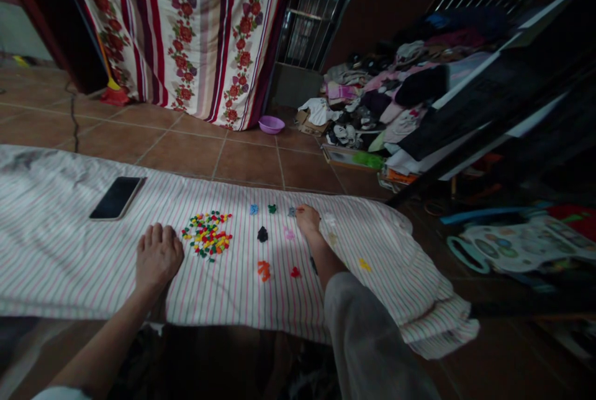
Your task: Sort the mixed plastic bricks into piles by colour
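Observation:
My left hand (159, 255) rests on the striped cloth (153, 201), fingers laid forward, holding nothing. Just right of it lies a mixed pile of small colourful pieces (208, 235). My right hand (308, 220) reaches to a small grey-blue cluster (292, 211), fingertips pinched together; what is between them is too small to make out. Around it sit little single-colour clusters: blue (254, 209), green (272, 208), black (262, 234), pink (289, 233), orange (264, 271), red (295, 272) and yellow (364, 264). Pale pieces (330, 220) lie right of the hand. A dark item beside my right forearm is mostly hidden.
A phone (117, 198) lies on the cloth at left. Beyond the cloth, the tiled floor (246, 161) holds a purple basin (271, 125) by a floral curtain (186, 33). Clothes (372, 89) are heaped at the back right. A patterned item (516, 238) stands at right.

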`<control>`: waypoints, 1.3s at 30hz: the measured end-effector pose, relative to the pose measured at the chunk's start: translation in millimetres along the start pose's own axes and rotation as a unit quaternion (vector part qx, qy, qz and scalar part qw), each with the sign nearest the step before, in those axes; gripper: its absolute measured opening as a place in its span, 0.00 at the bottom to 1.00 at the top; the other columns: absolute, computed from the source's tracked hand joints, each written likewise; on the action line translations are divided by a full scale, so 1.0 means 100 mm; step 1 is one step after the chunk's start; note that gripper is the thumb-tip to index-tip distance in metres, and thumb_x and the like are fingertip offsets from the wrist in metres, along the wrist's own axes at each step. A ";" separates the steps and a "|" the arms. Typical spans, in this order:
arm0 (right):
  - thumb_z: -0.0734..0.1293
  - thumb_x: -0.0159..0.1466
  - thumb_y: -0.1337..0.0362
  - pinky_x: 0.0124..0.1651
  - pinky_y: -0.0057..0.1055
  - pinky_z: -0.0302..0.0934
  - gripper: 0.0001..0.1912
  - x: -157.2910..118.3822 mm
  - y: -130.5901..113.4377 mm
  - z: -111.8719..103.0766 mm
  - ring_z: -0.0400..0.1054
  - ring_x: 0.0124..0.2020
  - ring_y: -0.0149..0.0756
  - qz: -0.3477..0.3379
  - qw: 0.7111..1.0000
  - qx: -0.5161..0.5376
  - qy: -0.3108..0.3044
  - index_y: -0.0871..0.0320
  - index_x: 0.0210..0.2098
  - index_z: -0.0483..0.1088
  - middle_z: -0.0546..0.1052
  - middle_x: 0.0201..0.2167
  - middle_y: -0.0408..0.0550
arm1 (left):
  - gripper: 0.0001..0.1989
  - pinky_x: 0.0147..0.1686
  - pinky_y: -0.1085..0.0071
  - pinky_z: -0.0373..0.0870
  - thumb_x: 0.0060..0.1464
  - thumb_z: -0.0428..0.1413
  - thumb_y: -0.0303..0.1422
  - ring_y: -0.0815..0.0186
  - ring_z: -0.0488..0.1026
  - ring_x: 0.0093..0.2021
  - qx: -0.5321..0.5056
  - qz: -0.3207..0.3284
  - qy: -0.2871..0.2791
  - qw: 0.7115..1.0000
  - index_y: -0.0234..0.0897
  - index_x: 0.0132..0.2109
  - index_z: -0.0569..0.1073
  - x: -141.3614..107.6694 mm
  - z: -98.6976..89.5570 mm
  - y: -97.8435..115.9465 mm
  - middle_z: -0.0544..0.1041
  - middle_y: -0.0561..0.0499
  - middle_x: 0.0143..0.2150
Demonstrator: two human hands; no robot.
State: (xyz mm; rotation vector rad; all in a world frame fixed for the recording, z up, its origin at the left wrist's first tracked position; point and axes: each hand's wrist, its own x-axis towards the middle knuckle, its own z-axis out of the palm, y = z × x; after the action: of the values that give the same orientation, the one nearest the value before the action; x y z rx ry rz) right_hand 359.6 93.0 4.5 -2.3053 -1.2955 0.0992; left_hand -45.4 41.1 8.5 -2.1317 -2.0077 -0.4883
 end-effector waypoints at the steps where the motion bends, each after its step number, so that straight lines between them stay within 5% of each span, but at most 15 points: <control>1: 0.63 0.57 0.74 0.44 0.32 0.63 0.13 0.00 0.00 -0.01 0.75 0.40 0.41 -0.003 1.000 0.001 -0.001 0.57 0.34 0.79 0.81 0.35 0.52 | 0.20 0.59 0.53 0.55 0.59 0.39 0.35 0.46 0.61 0.62 0.003 0.001 0.001 1.000 0.29 0.49 0.69 0.00 0.00 0.00 0.68 0.31 0.56; 16: 0.64 0.59 0.71 0.49 0.27 0.62 0.17 -0.18 -0.07 -0.08 0.73 0.45 0.39 -0.039 0.995 -0.037 -0.081 0.63 0.48 0.74 0.80 0.41 0.54 | 0.18 0.56 0.54 0.58 0.60 0.40 0.34 0.48 0.63 0.60 0.024 0.004 0.025 0.999 0.30 0.46 0.70 0.01 0.01 0.00 0.71 0.33 0.53; 39: 0.59 0.59 0.76 0.52 0.33 0.61 0.21 -0.18 -0.01 0.04 0.72 0.47 0.41 -0.065 0.998 0.004 -0.013 0.65 0.49 0.73 0.78 0.44 0.58 | 0.17 0.55 0.55 0.58 0.60 0.40 0.35 0.48 0.64 0.58 0.031 0.003 0.019 0.999 0.30 0.45 0.70 0.02 0.01 0.01 0.71 0.34 0.52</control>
State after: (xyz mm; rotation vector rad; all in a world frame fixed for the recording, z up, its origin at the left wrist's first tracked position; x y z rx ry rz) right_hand 348.2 80.4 -1.4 -2.2126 -1.4523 0.0912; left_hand -44.2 43.6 8.4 -2.0758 -1.9680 -0.4557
